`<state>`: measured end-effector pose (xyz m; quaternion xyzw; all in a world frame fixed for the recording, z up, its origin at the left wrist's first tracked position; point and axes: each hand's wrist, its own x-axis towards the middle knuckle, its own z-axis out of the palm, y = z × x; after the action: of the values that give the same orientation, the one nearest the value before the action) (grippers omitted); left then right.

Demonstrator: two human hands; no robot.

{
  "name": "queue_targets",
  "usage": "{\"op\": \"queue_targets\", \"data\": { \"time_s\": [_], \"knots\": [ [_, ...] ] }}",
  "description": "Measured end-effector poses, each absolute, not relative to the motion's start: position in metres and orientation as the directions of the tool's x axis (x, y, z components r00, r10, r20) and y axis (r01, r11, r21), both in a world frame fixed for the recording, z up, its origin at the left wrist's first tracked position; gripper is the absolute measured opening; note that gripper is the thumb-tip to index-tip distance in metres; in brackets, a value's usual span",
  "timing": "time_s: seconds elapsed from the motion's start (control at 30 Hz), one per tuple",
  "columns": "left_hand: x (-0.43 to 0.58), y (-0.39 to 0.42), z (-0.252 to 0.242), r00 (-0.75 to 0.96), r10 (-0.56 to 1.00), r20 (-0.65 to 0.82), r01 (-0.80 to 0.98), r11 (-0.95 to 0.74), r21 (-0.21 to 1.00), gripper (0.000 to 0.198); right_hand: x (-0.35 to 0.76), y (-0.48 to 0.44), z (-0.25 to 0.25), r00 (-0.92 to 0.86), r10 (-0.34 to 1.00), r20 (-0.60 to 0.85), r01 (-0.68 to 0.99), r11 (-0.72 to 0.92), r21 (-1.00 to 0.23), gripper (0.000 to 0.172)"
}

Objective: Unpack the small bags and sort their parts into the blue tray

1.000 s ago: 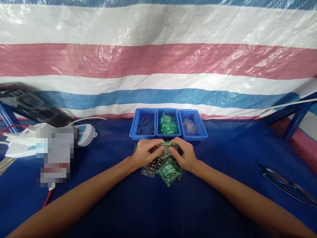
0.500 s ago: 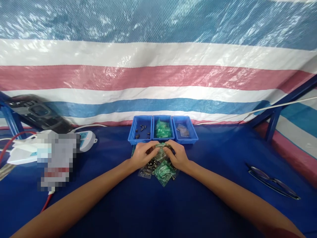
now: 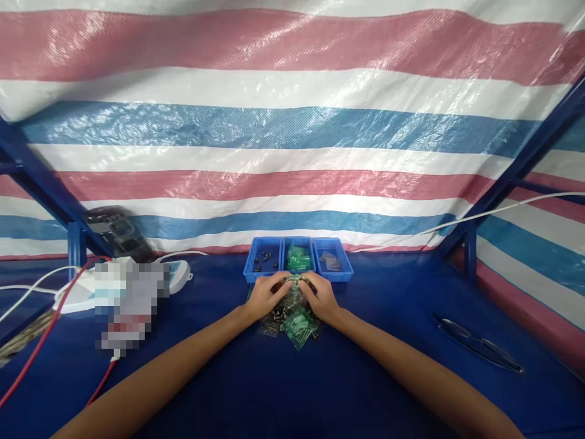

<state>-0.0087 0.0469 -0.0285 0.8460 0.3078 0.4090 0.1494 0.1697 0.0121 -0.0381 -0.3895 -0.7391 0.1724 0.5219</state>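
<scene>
My left hand and my right hand meet over a pile of small clear bags on the blue table cloth. Both hands pinch one small bag between them, just in front of the trays. The pile holds bags with green parts and bags with dark screws. Behind the hands stand three blue trays side by side: the left tray holds loose dark screws, the middle tray green bags, the right tray grey bags.
A white power strip with red and white cables lies at left beside a blurred box and a black device. Glasses lie at right. A striped tarp hangs behind; blue frame posts stand at both sides.
The camera has tilted up and back, so the hands and trays appear smaller and lower. Both hands stay together on the bag over the pile.
</scene>
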Motion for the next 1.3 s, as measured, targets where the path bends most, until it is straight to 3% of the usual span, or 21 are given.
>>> {"op": "queue_targets", "data": {
  "time_s": [0.73, 1.3],
  "knots": [
    [-0.0027, 0.0511, -0.0331, 0.463, 0.589, 0.662, 0.315, -0.808, 0.498, 0.018, 0.1783, 0.0136, -0.0412, -0.159, 0.783, 0.601, 0.412, 0.606, -0.681, 0.022],
    [-0.0047, 0.0505, -0.0343, 0.479, 0.605, 0.636, 0.348, -0.796, 0.496, 0.019, 0.1764, 0.0135, -0.0410, -0.144, 0.780, 0.609, 0.415, 0.606, -0.678, 0.020]
  ]
}}
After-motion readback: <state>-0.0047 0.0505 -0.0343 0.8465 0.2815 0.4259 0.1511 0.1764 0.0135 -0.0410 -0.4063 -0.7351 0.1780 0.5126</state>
